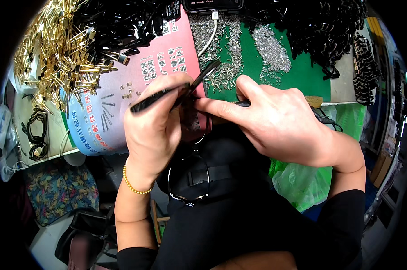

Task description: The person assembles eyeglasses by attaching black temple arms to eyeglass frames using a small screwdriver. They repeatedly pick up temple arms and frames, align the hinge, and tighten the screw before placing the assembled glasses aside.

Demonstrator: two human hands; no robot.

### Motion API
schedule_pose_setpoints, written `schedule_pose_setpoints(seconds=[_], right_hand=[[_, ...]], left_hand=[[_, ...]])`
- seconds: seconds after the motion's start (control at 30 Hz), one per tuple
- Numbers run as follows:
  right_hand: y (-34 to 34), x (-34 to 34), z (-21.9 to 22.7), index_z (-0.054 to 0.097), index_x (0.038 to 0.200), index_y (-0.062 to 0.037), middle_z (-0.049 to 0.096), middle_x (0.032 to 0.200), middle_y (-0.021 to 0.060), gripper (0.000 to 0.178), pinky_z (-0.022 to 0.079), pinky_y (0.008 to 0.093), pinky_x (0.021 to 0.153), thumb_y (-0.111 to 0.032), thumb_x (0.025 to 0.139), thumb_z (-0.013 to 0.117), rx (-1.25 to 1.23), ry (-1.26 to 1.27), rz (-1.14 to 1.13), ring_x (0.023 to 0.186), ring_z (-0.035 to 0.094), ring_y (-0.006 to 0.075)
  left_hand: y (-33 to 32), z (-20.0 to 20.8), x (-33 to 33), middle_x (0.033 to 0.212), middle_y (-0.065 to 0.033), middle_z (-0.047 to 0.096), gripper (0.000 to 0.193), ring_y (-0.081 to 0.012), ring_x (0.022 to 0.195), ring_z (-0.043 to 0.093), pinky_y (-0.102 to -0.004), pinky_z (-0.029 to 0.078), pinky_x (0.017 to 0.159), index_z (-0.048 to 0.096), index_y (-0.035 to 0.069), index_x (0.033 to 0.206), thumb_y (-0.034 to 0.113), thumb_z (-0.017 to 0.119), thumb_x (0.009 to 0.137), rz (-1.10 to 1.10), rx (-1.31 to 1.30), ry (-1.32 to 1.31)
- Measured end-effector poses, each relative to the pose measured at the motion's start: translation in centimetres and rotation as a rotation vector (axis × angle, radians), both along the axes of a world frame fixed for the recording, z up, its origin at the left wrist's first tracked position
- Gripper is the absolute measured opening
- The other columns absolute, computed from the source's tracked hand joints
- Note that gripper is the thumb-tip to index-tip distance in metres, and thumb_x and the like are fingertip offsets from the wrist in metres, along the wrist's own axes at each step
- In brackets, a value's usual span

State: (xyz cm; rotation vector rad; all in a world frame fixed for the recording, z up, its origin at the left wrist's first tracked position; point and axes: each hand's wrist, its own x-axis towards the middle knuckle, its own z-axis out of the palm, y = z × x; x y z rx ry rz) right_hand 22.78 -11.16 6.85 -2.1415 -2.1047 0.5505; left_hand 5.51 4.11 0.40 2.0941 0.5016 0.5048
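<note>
Black plastic strip [167, 95], long and slim, likely an eyeglass temple arm: held at picture centre, slanting from 8 o'clock up to 2 o'clock, above the lap and just short of the table [338, 95] edge

Left hand [156, 123]: grip clamped on the strip near its middle, thumb on top, fingers curled beneath; bead bracelet [133, 186] at the wrist

Right hand [280, 123]: grip pinched together, forefinger and thumb meeting the strip from 3 o'clock; a small dark piece [242, 104] shows under the fingers, its kind too hidden to tell

Outward, 12 o'clock: heaps of small silver pins [271, 51] on green mat [311, 81]; white cable [209, 40] running to a dark device [212, 5]
Outward, 10 o'clock: pile of brass-coloured fittings [55, 54]; pink and blue printed sheet [167, 49] with a few loose screws [105, 112]
Outward, 1 to 3 o'clock: masses of black parts [316, 27]
Outward, 6 o'clock: spectacles [187, 177] hanging against dark clothing; green plastic bag [302, 180] at 4 o'clock

Risks, as judged:
- work is done in mid-air over the lap, so a small part slipping from the right pinch would drop into clothing or to the floor and be hard to find
- strip held at one point only; sideways push from the right could twist it out of line or flex it
- fingertips crowd the joint and hide it, so a misfit may go unseen
- a sleeve or wrist could sweep the near pin heaps off the table
</note>
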Motion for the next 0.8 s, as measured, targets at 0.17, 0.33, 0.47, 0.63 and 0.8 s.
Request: schedule_pose_setpoints(seconds=[0.17,0.33,0.47,0.63,0.8], right_hand=[[0.0,-0.1,0.0,0.060,0.138,-0.0318,0.051,0.087,0.0081,0.061,0.051,0.0358,0.048,-0.010,0.082,0.068,0.023,-0.008,-0.007,0.071,0.066,0.0229],[-0.1,-0.1,-0.1,0.059,0.139,-0.0320,0.051,0.088,0.0083,0.063,0.052,0.0367,0.049,-0.009,0.082,0.067,0.007,-0.006,-0.008,0.071,0.066,0.0234],[0.0,-0.1,0.0,0.059,0.140,-0.0317,0.051,0.089,0.0087,0.062,0.051,0.0365,0.049,-0.010,0.082,0.067,-0.010,-0.019,0.001,0.072,0.066,0.0237],[0.0,-0.2,0.2,0.059,0.139,-0.0308,0.051,0.089,0.0091,0.060,0.051,0.0367,0.051,-0.010,0.083,0.067,-0.013,-0.026,-0.001,0.072,0.066,0.0241],[0.0,-0.1,0.2,0.060,0.138,-0.0301,0.052,0.089,0.0092,0.057,0.051,0.0375,0.051,-0.011,0.085,0.066,-0.003,-0.010,0.002,0.072,0.066,0.0243]], left_hand=[[-0.2,0.7,0.1,0.101,-0.0080,0.072,0.009,-0.0040,0.064,0.057,-0.0177,0.048,0.054,0.057,-0.002,0.112,0.004,0.053,0.105,0.053,-0.348,-0.044],[-0.3,0.6,0.1,0.099,-0.0073,0.072,0.009,-0.0037,0.064,0.057,-0.0178,0.047,0.054,0.059,-0.001,0.111,0.003,0.052,0.105,0.011,-0.263,-0.046],[-0.1,-0.2,-0.3,0.093,-0.0064,0.071,0.012,-0.0062,0.067,0.059,-0.0209,0.048,0.059,0.063,-0.001,0.108,-0.004,0.053,0.101,0.016,0.042,-0.010],[0.4,0.1,0.3,0.087,-0.0074,0.070,0.015,-0.0113,0.072,0.063,-0.0255,0.051,0.067,0.065,-0.001,0.105,-0.008,0.054,0.097,-0.011,0.131,-0.023],[0.4,0.5,0.5,0.087,-0.0073,0.071,0.013,-0.0125,0.071,0.067,-0.0257,0.052,0.064,0.065,-0.002,0.106,-0.007,0.057,0.096,0.015,0.039,-0.012]])
